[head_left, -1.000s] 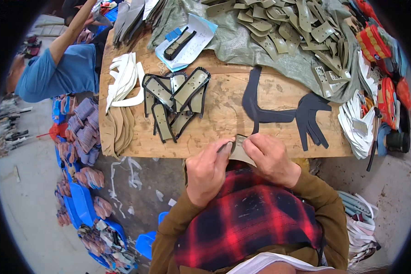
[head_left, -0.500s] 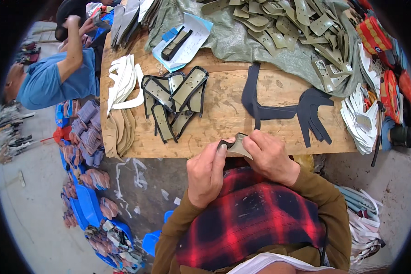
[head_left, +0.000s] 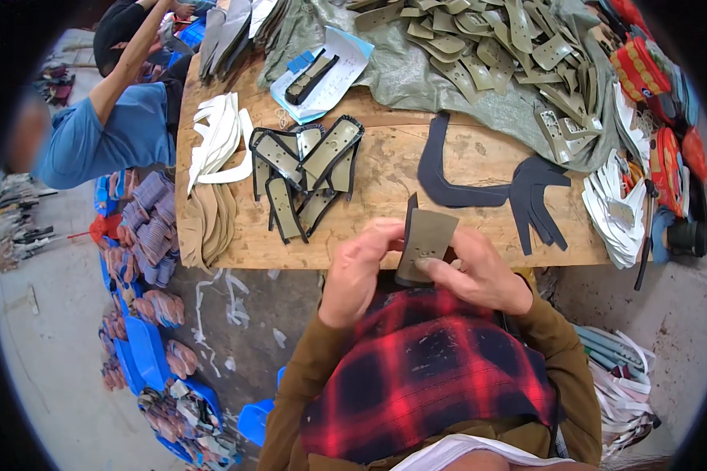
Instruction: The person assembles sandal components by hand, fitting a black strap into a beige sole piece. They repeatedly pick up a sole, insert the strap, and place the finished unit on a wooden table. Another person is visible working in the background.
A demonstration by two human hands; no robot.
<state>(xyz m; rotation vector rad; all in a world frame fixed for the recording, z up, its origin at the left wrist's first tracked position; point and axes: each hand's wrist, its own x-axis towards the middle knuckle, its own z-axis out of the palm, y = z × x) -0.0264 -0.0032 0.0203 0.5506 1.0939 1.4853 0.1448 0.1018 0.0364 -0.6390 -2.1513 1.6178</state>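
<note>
My right hand [head_left: 487, 271] grips an olive-coloured curved panel [head_left: 430, 231] with small holes, thumb on its front face, fingers behind. A black edging strip [head_left: 408, 235] runs along the panel's left side and round its lower end; its free tip sticks up above. Somewhat blurred, my left hand [head_left: 357, 271] has its fingers closed at that strip. Left of the hands on the wooden table lies a pile of similar panels [head_left: 326, 157] edged in black. Dark curved cut pieces [head_left: 467, 194] lie beyond my right hand, some overlapping in a fan.
Many bare olive panels [head_left: 479, 47] are heaped on a grey-green sheet [head_left: 401, 86] at the back. White cut pieces [head_left: 220, 141] and tan ones [head_left: 208, 224] lie at the table's left. A black-edged panel rests on paper [head_left: 342, 67]. A person in blue [head_left: 126, 118] works at left.
The panel has been turned upright, its holed face now showing. My right thumb has moved onto that face, and my left fingers have shifted to its left edge. The dangling dark strip is gone from the table edge.
</note>
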